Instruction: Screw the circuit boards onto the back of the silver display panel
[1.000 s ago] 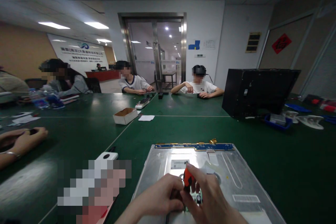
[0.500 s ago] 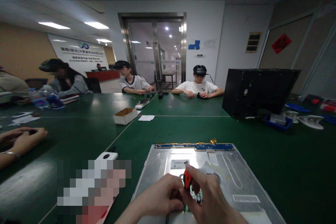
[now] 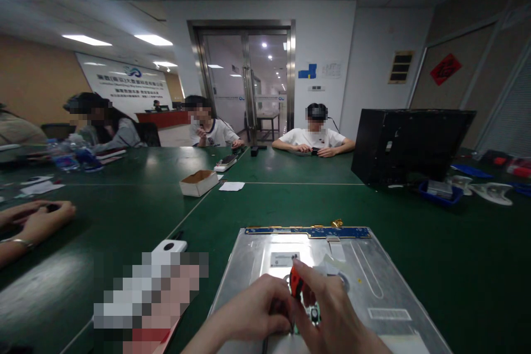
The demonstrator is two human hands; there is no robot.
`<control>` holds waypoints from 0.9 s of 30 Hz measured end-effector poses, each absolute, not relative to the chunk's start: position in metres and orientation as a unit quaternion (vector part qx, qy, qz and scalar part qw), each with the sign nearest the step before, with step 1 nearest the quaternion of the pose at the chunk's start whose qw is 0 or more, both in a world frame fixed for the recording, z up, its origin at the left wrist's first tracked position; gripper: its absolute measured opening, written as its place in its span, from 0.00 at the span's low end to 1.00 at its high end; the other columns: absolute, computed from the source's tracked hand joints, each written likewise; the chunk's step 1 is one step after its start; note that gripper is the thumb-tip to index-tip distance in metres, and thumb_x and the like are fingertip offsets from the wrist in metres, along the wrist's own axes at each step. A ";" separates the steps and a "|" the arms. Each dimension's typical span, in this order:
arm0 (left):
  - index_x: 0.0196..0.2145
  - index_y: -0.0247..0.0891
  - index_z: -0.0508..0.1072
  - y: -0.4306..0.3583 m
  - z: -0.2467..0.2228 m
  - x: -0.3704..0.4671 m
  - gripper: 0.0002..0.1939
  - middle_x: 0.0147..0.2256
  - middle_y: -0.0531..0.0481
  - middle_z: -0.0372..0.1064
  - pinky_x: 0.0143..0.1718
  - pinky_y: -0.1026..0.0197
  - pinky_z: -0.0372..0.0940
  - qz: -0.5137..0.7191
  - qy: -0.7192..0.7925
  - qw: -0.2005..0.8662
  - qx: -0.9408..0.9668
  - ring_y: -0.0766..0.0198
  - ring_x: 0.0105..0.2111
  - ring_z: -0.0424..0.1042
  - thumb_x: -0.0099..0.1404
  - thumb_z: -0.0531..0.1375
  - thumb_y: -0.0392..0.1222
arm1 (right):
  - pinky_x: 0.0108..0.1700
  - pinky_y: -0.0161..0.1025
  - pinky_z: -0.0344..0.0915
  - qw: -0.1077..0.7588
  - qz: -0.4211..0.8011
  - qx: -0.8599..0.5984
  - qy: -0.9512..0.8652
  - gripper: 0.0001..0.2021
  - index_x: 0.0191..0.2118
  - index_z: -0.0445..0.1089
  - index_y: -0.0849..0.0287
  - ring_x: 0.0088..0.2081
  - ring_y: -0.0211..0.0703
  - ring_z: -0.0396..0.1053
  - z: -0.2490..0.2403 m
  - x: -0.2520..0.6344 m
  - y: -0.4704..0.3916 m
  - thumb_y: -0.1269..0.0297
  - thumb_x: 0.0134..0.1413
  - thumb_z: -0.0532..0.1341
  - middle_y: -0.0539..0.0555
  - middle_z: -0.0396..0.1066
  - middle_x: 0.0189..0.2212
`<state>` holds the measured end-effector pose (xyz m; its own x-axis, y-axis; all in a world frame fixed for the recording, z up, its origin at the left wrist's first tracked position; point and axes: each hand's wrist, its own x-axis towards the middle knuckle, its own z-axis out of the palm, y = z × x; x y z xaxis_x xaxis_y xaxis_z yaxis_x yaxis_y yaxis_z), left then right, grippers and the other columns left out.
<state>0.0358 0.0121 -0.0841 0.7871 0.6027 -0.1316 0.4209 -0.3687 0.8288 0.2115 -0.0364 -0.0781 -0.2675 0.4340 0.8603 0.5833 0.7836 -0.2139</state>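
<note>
Reading left to right along the dark green worktop [image 3: 415, 221], a co-worker's hands [image 3: 45, 221] rest at the far left edge, well apart from the work. Next lies a slim white device with a black round spot [image 3: 168, 246], mostly blurred out. Near the middle, flat on the worktop, is a large silver metal panel with a narrow blue circuit strip [image 3: 340, 232] along its far edge [image 3: 385, 287]. Over it, the person's left hand [image 3: 257, 310] is curled, thumb and forefinger close together; I cannot tell whether they pinch anything. A thin dark cable [image 3: 264, 345] shows below that hand, and might be tugged if the wrist drags. Just right of it, a stubby red-and-black handle, seemingly a screwdriver's [image 3: 296, 282], stands nearly upright above the panel, pinched between the fingers of the right hand [image 3: 332, 310]. Its tip is hidden; tilted or pressed unevenly, it could slip and scratch the small green circuit board [image 3: 315, 312] partly visible beneath that hand. With both hands so close, a slip could also jab the left fingers. Beyond the right hand, a pale flat ribbon [image 3: 337, 251] joins the blue strip and could tear if a knuckle caught it. Farther right stands a bulky black monitor [image 3: 415, 146], clear of the hands.
</note>
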 end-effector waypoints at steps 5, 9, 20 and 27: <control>0.33 0.36 0.72 0.012 -0.082 0.035 0.07 0.30 0.54 0.66 0.31 0.66 0.60 0.094 0.338 0.444 0.824 0.64 0.31 0.64 0.53 0.62 0.33 | 0.24 0.36 0.66 0.517 -0.081 -0.315 -0.792 0.20 0.61 0.49 0.59 0.20 0.39 0.67 -0.082 0.212 -0.033 0.65 0.65 0.49 0.50 0.73 0.27; 0.34 0.36 0.72 0.011 -0.080 0.035 0.07 0.31 0.54 0.67 0.34 0.65 0.61 0.088 0.323 0.438 0.835 0.64 0.32 0.64 0.56 0.61 0.35 | 0.26 0.36 0.67 0.511 -0.066 -0.307 -0.800 0.19 0.59 0.51 0.57 0.20 0.38 0.67 -0.080 0.213 -0.033 0.63 0.65 0.50 0.49 0.71 0.26; 0.30 0.36 0.72 0.013 -0.088 0.033 0.03 0.27 0.55 0.63 0.25 0.69 0.56 0.095 0.308 0.452 0.832 0.68 0.27 0.62 0.56 0.61 0.33 | 0.26 0.38 0.68 0.497 -0.091 -0.344 -0.791 0.19 0.59 0.52 0.61 0.22 0.41 0.70 -0.083 0.212 -0.039 0.65 0.65 0.49 0.53 0.74 0.28; 0.34 0.36 0.73 0.012 -0.084 0.034 0.06 0.30 0.54 0.67 0.31 0.67 0.60 0.099 0.316 0.441 0.834 0.65 0.30 0.63 0.56 0.61 0.35 | 0.26 0.37 0.67 0.514 -0.106 -0.320 -0.789 0.16 0.57 0.53 0.61 0.22 0.40 0.69 -0.079 0.211 -0.036 0.63 0.66 0.49 0.53 0.74 0.29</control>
<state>0.0343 0.0122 -0.0839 0.7805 0.6146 -0.1141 0.4406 -0.4114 0.7979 0.2110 -0.0358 -0.0792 -0.2668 0.3960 0.8786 0.6139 0.7726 -0.1618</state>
